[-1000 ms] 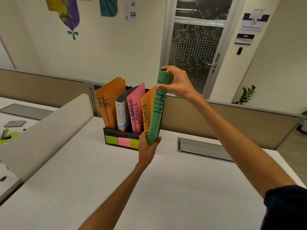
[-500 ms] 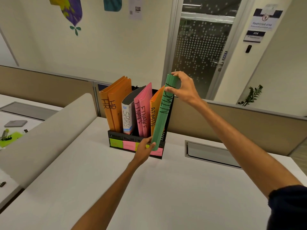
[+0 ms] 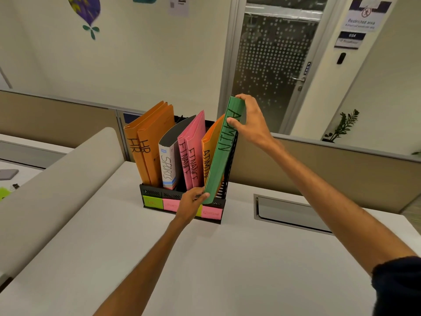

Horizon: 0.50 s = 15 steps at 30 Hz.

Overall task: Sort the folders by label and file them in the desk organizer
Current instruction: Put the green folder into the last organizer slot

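A person stands at a white counter (image 3: 227, 270) with a black organizer (image 3: 155, 193) on it. The right hand (image 3: 250, 124) grips the top of a green folder (image 3: 222, 153), with the thumb on the spine and the fingers over the top edge. The left hand (image 3: 191, 205) holds the bottom end, with its fingers curled round the corner.

The green folder says ADMIN (in big black letters) and leans a little, top to the right. Its bottom end is at the front of the last slot on the right, right beside an orange folder (image 3: 210, 142) that also says ADMIN. I cannot tell if it is all the way in.

To the left stand two pink folders (image 3: 193, 151) marked FINANCE, then a grey folder (image 3: 169, 160) marked SPORTS. Two HR folders (image 3: 148, 142) are at the far left. Bright sticky notes (image 3: 152, 202) are stuck on the organizer's front.
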Each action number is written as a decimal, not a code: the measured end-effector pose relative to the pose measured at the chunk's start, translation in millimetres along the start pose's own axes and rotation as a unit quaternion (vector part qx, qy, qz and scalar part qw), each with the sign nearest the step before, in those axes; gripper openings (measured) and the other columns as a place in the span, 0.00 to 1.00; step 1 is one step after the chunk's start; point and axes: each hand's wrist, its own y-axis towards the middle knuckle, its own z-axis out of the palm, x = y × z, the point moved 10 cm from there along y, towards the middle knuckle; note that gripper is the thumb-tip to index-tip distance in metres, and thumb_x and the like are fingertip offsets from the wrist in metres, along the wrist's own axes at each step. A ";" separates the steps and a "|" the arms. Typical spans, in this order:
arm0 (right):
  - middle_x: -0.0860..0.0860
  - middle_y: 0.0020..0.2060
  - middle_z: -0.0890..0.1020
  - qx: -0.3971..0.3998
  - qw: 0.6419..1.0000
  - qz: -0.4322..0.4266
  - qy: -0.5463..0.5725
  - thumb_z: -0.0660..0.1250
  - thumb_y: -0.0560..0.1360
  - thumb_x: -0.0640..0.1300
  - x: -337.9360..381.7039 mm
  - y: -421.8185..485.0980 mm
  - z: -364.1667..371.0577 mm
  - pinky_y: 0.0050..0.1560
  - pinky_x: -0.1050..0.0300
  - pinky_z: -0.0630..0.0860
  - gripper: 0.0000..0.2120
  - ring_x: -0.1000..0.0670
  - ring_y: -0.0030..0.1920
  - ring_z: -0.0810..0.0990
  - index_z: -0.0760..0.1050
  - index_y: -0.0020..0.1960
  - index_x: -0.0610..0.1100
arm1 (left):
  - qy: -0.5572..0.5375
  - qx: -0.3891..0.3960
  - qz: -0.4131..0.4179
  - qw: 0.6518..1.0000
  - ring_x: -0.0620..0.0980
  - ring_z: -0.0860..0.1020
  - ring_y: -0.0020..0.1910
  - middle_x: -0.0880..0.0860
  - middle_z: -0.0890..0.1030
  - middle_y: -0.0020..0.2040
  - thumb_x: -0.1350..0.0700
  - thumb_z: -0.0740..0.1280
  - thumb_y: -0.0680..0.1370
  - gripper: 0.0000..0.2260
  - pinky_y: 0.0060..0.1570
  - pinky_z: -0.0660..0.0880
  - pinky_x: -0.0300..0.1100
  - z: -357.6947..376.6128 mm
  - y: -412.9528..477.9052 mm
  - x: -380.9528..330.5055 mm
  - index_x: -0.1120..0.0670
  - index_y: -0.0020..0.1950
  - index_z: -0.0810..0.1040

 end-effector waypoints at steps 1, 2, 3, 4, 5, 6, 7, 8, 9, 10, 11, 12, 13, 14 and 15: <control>0.49 0.67 0.69 0.003 1.000 -0.002 -0.005 0.72 0.73 0.47 -2.1 1.8 1.6 0.68 0.49 0.69 0.31 0.49 0.67 0.68 0.63 0.72 0.47 | 0.006 0.003 0.000 1.000 0.52 0.81 0.54 0.56 0.83 0.55 0.58 0.67 0.78 0.13 0.56 0.79 0.48 -0.1 3.8 -1.0 0.61 0.61 0.80; 0.49 0.67 0.68 0.009 1.000 -0.005 -0.011 0.71 0.73 0.47 -3.7 3.7 4.0 0.69 0.48 0.69 0.32 0.49 0.68 0.68 0.62 0.73 0.47 | 0.015 0.005 0.001 1.000 0.51 0.81 0.53 0.55 0.83 0.54 0.58 0.68 0.78 0.13 0.56 0.78 0.50 0.0 7.7 -2.3 0.60 0.61 0.81; 0.48 0.68 0.67 0.015 1.000 -0.008 -0.018 0.71 0.74 0.47 -4.8 5.6 6.6 0.69 0.47 0.68 0.32 0.48 0.68 0.67 0.61 0.73 0.48 | 0.030 0.006 0.002 1.000 0.50 0.82 0.52 0.54 0.84 0.53 0.58 0.70 0.77 0.13 0.56 0.79 0.51 -0.6 11.3 -3.6 0.59 0.60 0.81; 0.48 0.68 0.67 0.021 0.999 -0.011 -0.023 0.71 0.74 0.48 -5.4 7.3 9.3 0.69 0.47 0.68 0.32 0.48 0.68 0.67 0.61 0.73 0.49 | 0.051 0.003 0.001 0.999 0.49 0.82 0.50 0.53 0.84 0.52 0.57 0.71 0.76 0.13 0.54 0.79 0.51 -1.9 14.9 -4.2 0.58 0.59 0.82; 0.48 0.68 0.67 0.024 0.999 -0.014 -0.026 0.71 0.74 0.48 -5.7 8.8 11.5 0.69 0.46 0.68 0.32 0.48 0.69 0.67 0.61 0.74 0.49 | 0.078 -0.003 -0.002 0.997 0.48 0.82 0.48 0.52 0.85 0.51 0.54 0.72 0.74 0.13 0.53 0.79 0.50 -4.7 17.8 -3.8 0.57 0.57 0.83; 0.49 0.68 0.67 0.024 0.999 -0.017 -0.027 0.71 0.74 0.48 -5.4 10.2 13.3 0.69 0.46 0.68 0.32 0.48 0.69 0.66 0.61 0.73 0.50 | 0.109 -0.012 -0.008 0.994 0.47 0.82 0.47 0.51 0.84 0.51 0.51 0.74 0.73 0.14 0.51 0.80 0.49 -8.8 20.0 -2.4 0.56 0.56 0.84; 0.49 0.68 0.67 0.022 0.999 -0.021 -0.027 0.71 0.74 0.48 -4.4 11.3 14.8 0.69 0.45 0.68 0.32 0.48 0.69 0.66 0.61 0.73 0.50 | 0.139 -0.025 -0.018 0.990 0.46 0.82 0.47 0.50 0.84 0.51 0.48 0.74 0.72 0.16 0.50 0.80 0.46 -13.8 21.0 -0.2 0.56 0.55 0.84; 0.49 0.68 0.67 0.021 0.999 -0.026 -0.027 0.70 0.74 0.48 -3.0 12.2 16.7 0.69 0.45 0.68 0.32 0.47 0.69 0.66 0.62 0.73 0.50 | 0.158 -0.038 -0.032 0.986 0.45 0.81 0.46 0.49 0.84 0.50 0.45 0.75 0.70 0.18 0.49 0.80 0.44 -18.9 21.1 3.6 0.55 0.54 0.83; 0.49 0.68 0.67 0.022 0.999 -0.030 -0.027 0.70 0.74 0.48 -1.3 13.1 18.5 0.69 0.45 0.68 0.31 0.47 0.69 0.66 0.62 0.73 0.50 | 0.163 -0.050 -0.051 0.984 0.45 0.80 0.46 0.49 0.83 0.48 0.42 0.75 0.69 0.20 0.48 0.79 0.44 -23.1 20.2 8.4 0.55 0.52 0.81; 0.49 0.68 0.67 0.023 0.999 -0.034 -0.028 0.70 0.74 0.49 0.3 14.2 20.8 0.69 0.46 0.68 0.31 0.47 0.68 0.66 0.61 0.73 0.50 | 0.160 -0.059 -0.071 0.983 0.46 0.80 0.45 0.49 0.82 0.47 0.41 0.76 0.68 0.22 0.47 0.79 0.44 -26.1 19.0 13.4 0.56 0.51 0.78; 0.49 0.68 0.67 0.022 0.999 -0.038 -0.029 0.70 0.74 0.48 1.8 15.4 22.5 0.68 0.47 0.68 0.31 0.48 0.68 0.67 0.61 0.73 0.49 | 0.160 -0.066 -0.086 0.981 0.47 0.80 0.45 0.49 0.81 0.46 0.41 0.76 0.67 0.23 0.45 0.78 0.46 -27.7 18.0 17.1 0.56 0.50 0.75; 0.49 0.68 0.67 0.020 0.999 -0.040 -0.029 0.70 0.74 0.48 3.1 16.6 23.8 0.68 0.49 0.68 0.31 0.48 0.67 0.67 0.61 0.73 0.49 | 0.169 -0.070 -0.091 0.979 0.49 0.79 0.44 0.49 0.81 0.44 0.40 0.75 0.67 0.23 0.44 0.78 0.47 -27.8 17.9 18.4 0.56 0.49 0.74; 0.49 0.67 0.67 0.018 0.999 -0.042 -0.028 0.70 0.74 0.48 4.0 17.6 24.8 0.67 0.51 0.68 0.31 0.49 0.66 0.67 0.62 0.73 0.49 | 0.182 -0.073 -0.089 0.977 0.49 0.79 0.43 0.49 0.81 0.43 0.40 0.75 0.68 0.23 0.44 0.77 0.49 -26.7 18.7 18.3 0.56 0.48 0.74; 0.49 0.67 0.67 0.015 0.999 -0.044 -0.026 0.70 0.74 0.48 4.6 18.2 25.8 0.67 0.52 0.67 0.31 0.49 0.66 0.67 0.62 0.73 0.49 | 0.196 -0.075 -0.084 0.974 0.50 0.79 0.42 0.49 0.81 0.42 0.39 0.74 0.68 0.22 0.45 0.77 0.50 -25.5 19.9 17.6 0.56 0.47 0.75; 0.49 0.67 0.67 0.011 0.999 -0.045 -0.025 0.70 0.73 0.48 5.2 18.6 26.6 0.66 0.52 0.67 0.31 0.49 0.66 0.67 0.62 0.73 0.49 | 0.214 -0.080 -0.080 0.970 0.50 0.79 0.42 0.49 0.82 0.41 0.38 0.73 0.69 0.22 0.48 0.75 0.50 -24.7 21.4 16.5 0.56 0.46 0.76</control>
